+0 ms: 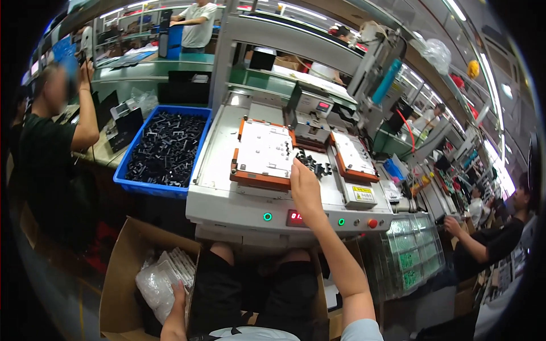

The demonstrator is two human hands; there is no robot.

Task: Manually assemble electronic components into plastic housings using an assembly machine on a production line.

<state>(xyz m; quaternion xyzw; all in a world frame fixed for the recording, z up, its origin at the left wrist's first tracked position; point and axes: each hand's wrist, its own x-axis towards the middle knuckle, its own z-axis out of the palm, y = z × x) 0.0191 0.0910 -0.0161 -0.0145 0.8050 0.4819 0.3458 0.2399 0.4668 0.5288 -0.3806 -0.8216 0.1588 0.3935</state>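
Observation:
My right hand (305, 186) reaches up onto the grey machine bench (227, 204), its fingers at the right edge of the left orange-framed white fixture plate (259, 152), beside a small pile of black plastic parts (311, 163). Whether it grips a part is hidden. A second orange-framed plate (352, 154) lies to the right. My left hand (177, 295) hangs low at my left side, resting on clear plastic bags of white parts (162, 278) inside an open cardboard box (122, 267).
A blue bin (165, 149) full of black parts sits left of the machine. A person in a black shirt (48, 142) works at the left, another person (500, 233) sits at the right, and one stands at the back. Green circuit boards in trays (412, 250) lie right of my knees.

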